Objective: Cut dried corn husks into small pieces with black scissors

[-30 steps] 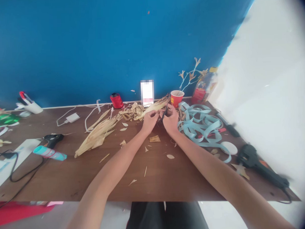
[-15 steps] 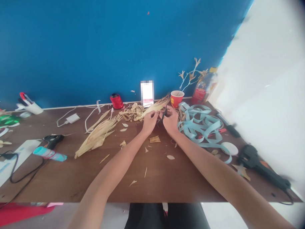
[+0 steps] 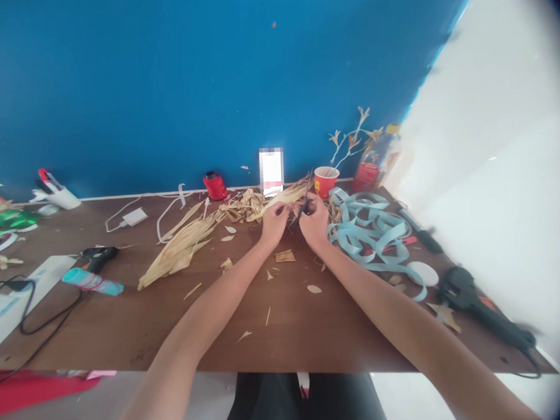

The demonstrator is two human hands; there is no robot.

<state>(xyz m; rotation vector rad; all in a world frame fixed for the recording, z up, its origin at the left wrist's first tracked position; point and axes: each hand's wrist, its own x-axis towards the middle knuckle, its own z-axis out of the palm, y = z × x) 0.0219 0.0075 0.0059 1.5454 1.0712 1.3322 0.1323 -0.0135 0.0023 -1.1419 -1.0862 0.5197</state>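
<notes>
One bare left hand (image 3: 275, 225), curled, cannot tell what it grasps; right hand (image 3: 315, 222) beside it grips slim black scissors (image 3: 304, 208) above brown wooden counter (image 3: 293, 323). Pale dried husks (image 3: 282, 200) behind; tangled light-blue ribbon (image 3: 352, 237) rightward.

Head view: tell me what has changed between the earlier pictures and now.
Nothing visibly moved beyond a slight shift of the whole view; nothing was visibly picked up or released. The right hand still holds the dark tool, the left hand close by; husks, blue ribbon and red cup stayed put.
</notes>
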